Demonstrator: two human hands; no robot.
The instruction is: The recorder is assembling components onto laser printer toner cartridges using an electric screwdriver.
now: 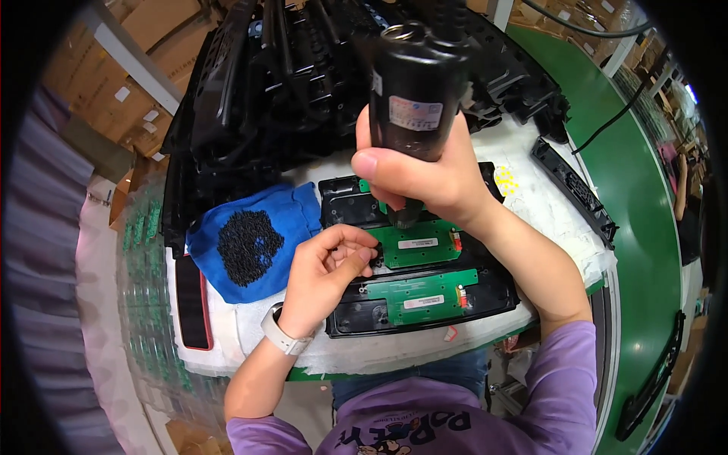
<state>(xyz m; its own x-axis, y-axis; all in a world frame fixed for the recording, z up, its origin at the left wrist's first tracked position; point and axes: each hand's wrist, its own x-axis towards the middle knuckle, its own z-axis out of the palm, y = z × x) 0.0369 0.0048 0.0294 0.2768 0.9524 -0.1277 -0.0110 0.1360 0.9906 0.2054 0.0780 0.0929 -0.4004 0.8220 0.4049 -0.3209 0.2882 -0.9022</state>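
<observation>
screwdriver (pixel 423 80): black (label (pixel 415 112): pale) | circuit boards (pixel 417 257): green | cloth (pixel 297 206): blue | screws (pixel 246 249): black

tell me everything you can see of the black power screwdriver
The black power screwdriver has a thick, rounded body that looks like smooth plastic, with a pale label on its side. A metal ring sits at the top end, and a dark ribbed sleeve rises beside it. The right hand grips it roughly upright, nose down, over the middle green circuit board. Whether its tip touches anything is unclear.
</observation>
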